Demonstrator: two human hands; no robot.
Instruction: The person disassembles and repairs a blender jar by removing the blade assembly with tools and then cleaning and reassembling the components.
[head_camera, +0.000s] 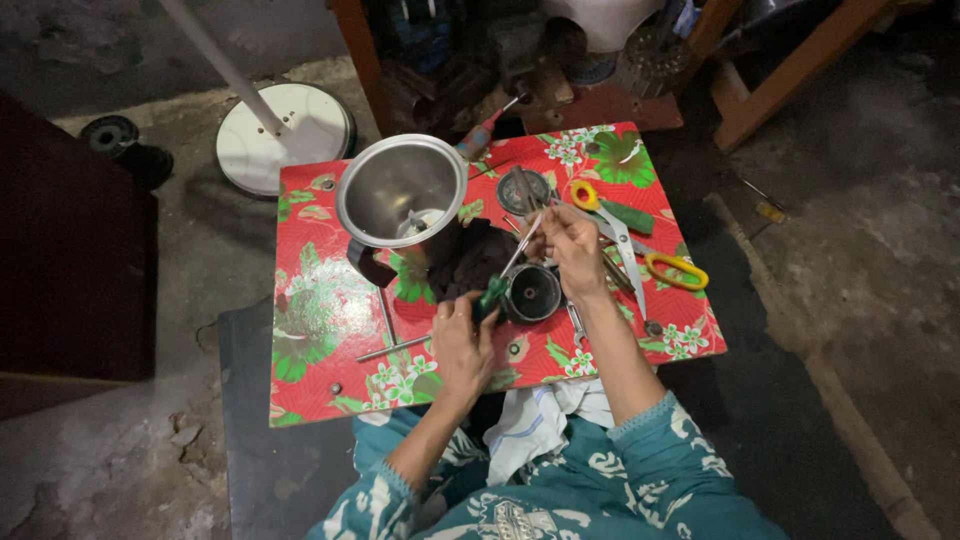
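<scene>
Nearest, on the lap: teal patterned sleeves and a white cloth (535, 420). Just past that, on the red flowered table (320, 320): left hand (462, 345), fingers wrapped tight around the green handle of a screwdriver (492, 295), its thin metal shaft slanting up and to the right. Right beside the handle: a small round black part (533, 292), sitting on the table between both hands. A little farther: right hand (575, 245), fingers pinched together near the top of the shaft; cannot tell if touching the shaft or something small. To the right: scissors (640, 250) with yellow handles, lying flat. To the left: a big shiny metal jar (400, 195), open top facing up. Behind the hands: a small round dark lid (523, 190). Farthest off, on the floor: a white round stand base (285, 135) with a pole.
</scene>
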